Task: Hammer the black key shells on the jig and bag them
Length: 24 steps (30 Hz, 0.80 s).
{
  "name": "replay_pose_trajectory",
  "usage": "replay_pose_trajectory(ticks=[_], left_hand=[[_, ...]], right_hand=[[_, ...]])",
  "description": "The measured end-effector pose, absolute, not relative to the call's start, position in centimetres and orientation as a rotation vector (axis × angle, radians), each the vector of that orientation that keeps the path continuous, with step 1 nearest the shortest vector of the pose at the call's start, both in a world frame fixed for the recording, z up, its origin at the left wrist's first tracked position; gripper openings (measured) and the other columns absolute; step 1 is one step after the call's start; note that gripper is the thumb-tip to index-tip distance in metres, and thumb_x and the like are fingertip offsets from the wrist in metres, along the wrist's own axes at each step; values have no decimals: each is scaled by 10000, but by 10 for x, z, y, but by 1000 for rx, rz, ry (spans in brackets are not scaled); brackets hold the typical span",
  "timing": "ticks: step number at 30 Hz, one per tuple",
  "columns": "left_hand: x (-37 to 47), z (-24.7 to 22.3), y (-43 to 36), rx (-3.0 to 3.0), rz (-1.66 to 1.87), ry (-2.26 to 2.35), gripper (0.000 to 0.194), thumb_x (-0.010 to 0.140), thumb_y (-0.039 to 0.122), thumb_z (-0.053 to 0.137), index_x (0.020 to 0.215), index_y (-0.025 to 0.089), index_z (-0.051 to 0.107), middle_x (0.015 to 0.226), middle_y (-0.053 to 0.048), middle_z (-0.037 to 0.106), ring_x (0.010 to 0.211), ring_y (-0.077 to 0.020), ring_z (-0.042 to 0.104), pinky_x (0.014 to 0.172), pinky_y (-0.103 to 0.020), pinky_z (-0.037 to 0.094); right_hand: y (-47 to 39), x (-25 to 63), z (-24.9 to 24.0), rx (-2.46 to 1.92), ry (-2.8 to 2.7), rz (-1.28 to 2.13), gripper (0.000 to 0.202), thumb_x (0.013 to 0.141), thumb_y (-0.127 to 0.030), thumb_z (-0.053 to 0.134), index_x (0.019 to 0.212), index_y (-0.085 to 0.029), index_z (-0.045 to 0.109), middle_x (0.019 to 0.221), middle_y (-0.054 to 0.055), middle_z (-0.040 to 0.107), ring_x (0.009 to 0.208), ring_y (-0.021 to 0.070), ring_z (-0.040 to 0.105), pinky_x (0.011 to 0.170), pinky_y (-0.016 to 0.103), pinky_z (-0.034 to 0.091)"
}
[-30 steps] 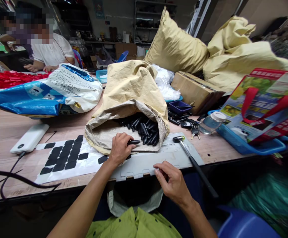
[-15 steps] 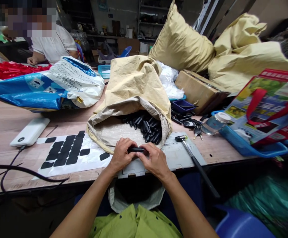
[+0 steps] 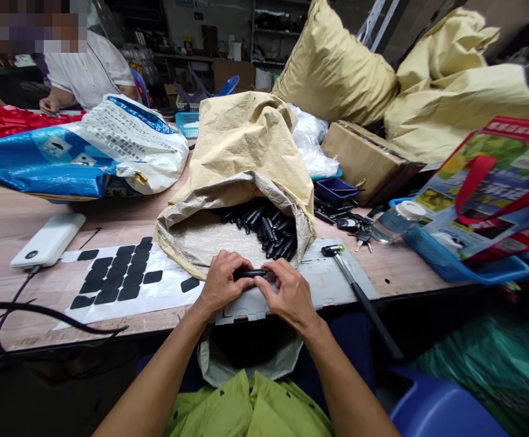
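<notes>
Between my two hands, near the table's front edge, is a slim black pen-like tube (image 3: 252,274) lying level. My left hand (image 3: 225,280) is closed round its left end. At the other end my right hand (image 3: 286,290) pinches it between thumb and fingers. Just beyond them a beige woven sack (image 3: 246,142) lies with its mouth toward me, and a heap of similar black tubes (image 3: 271,230) shows inside. Under my hands is a grey board (image 3: 312,282). A second, pale sack (image 3: 209,364) hangs open below the table edge, dark inside.
Right of my hands lies a small hammer (image 3: 358,291), its handle over the edge. Keys (image 3: 363,240), a clear jar (image 3: 396,223) and a blue tray (image 3: 464,267) stand farther right. On the left are a sheet of black stickers (image 3: 113,276), a white power bank (image 3: 48,241) and cables. Another person (image 3: 86,70) sits behind.
The view has shifted slightly. Both hands still hold the black tube at nearly the same place; my right fingers have lifted a little at its right end.
</notes>
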<state>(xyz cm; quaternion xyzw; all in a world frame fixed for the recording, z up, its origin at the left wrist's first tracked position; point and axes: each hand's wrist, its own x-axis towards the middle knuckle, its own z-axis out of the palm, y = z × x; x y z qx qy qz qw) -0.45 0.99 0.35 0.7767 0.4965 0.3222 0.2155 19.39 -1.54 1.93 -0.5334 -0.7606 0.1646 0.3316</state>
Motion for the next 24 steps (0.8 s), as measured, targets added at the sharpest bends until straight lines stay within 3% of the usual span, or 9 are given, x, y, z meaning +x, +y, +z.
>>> replay_pose_trajectory(ticks=[4,8,11,13,18,24], left_hand=[[-3,4,9,2176,852,1421,162,767,234,801,895,237,701,909,-16,699,967,-253,534,869,-409,380],[-2,7,8,2195,827,1424,206,732,224,816,909,244,713,898,-11,696,956,-251,532,872,-408,375],[-2,9,8,2200,793,1429,212,716,245,828,898,248,720,887,-10,695,954,-252,537,877,-410,371],[-2,10,7,2203,775,1434,210,711,257,833,891,251,724,890,-10,699,968,-257,538,885,-414,368],[-2,9,7,2205,775,1440,216,706,263,833,897,255,734,894,-6,706,975,-252,539,907,-419,366],[-1,10,7,2193,759,1436,186,713,261,820,876,248,731,894,-10,717,982,-256,535,909,-423,363]], right_hand=[[-16,236,33,-1575,-1747,247,264,945,-379,604,1127,-209,691,948,54,664,699,169,558,706,303,469],[-17,296,33,-1934,-1586,-129,283,883,-377,643,1095,-209,728,1014,98,660,903,259,580,782,369,466],[-19,327,23,-2211,-1607,-77,363,871,-449,649,1148,-224,714,1019,97,647,954,282,578,771,375,460],[-21,337,16,-2296,-1629,20,334,906,-415,589,1150,-215,699,1020,93,646,937,264,589,769,364,456],[-28,334,11,-2140,-1441,54,268,902,-298,493,1046,-162,673,1017,127,663,935,266,608,820,384,469],[-59,291,33,-1699,-1290,324,323,1001,-388,465,1216,-197,611,915,54,685,758,193,643,724,329,530]])
